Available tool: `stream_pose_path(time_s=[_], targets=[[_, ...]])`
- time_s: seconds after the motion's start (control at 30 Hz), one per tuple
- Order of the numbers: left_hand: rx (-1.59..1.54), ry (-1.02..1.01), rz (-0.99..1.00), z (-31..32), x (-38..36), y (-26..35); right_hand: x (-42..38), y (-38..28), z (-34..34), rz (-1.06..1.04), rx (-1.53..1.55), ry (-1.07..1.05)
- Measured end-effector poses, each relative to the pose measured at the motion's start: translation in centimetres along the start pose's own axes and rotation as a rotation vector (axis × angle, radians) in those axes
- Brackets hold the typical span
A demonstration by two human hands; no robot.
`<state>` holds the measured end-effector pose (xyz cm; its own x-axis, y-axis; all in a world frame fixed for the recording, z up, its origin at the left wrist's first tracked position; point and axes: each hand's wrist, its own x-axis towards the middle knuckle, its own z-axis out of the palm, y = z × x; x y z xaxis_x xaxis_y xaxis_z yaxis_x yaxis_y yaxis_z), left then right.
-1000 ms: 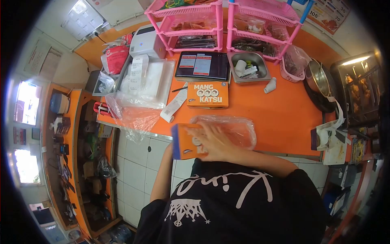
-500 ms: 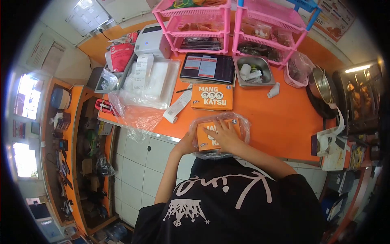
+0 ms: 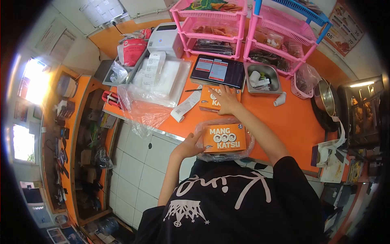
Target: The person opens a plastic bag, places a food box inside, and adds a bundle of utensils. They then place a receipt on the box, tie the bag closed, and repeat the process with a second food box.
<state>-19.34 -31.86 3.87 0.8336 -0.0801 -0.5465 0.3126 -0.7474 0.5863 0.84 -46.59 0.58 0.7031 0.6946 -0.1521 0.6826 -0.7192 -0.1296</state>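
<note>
The right arm is extended toward upper centre, its hand [image 3: 228, 100] laid with spread fingers over the far Mang Katsu box [image 3: 208, 97]; the near Mang Katsu box [image 3: 224, 139] is touched at its left by the left hand's [image 3: 190, 146] unclenched fingers.

Food shop, with a menu poster [image 3: 345, 27] and branded boxes [image 3: 224, 138].

- Bright glare bursts from the tall white window [image 3: 34, 83] at left, washing out its detail.
- Even light covers the orange rectangular tabletop [image 3: 266, 122], with soft shadows.
- A white strip glows at the dark glass-fronted cabinet [image 3: 361, 84].
- Fisheye distortion bends the edges into a black, blurred rim.
- Box lettering looks sharp; receipt print is too small to read.
</note>
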Motion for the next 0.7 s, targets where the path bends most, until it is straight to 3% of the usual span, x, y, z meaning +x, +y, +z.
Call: stream_pose_path(time_s=[0.1,0.2,0.27,0.37,0.43,0.53,0.57,0.63,0.7], targets=[[0.04,-0.023,0.017,0.0,-0.2,0.1,0.0,0.4,-1.6,-0.017,0.102,-0.044],[0.008,-0.012,0.063,0.1,0.5,-1.6,-1.4,-0.4,-3.1,-0.088,0.086,0.104],[-0.033,-0.031,0.09,0.6,0.7,-2.7,-3.8,-2.2,-4.8,-0.263,0.117,0.383],[-0.125,0.0,0.089,0.8,1.3,-4.1,-8.7,-5.3,-8.1,-0.33,0.203,0.381],[-0.237,-0.022,0.397,1.2,1.8,-5.9,-11.4,-6.6,-8.2,-0.434,0.426,0.184],[-0.206,0.118,0.435,0.7,1.6,-4.6,-14.3,-7.0,-5.9,-0.335,0.334,0.136],[-0.206,0.117,0.432,0.6,1.3,-4.4,-14.7,-6.9,-4.7,-0.336,0.336,0.135],[-0.216,0.076,0.056,0.5,1.1,-4.2,-15.2,-6.5,-3.0,-0.234,0.075,0.082],[-0.191,0.113,0.146,0.8,1.1,-4.6,-15.7,-6.2,-2.5,-0.222,0.114,0.09]])
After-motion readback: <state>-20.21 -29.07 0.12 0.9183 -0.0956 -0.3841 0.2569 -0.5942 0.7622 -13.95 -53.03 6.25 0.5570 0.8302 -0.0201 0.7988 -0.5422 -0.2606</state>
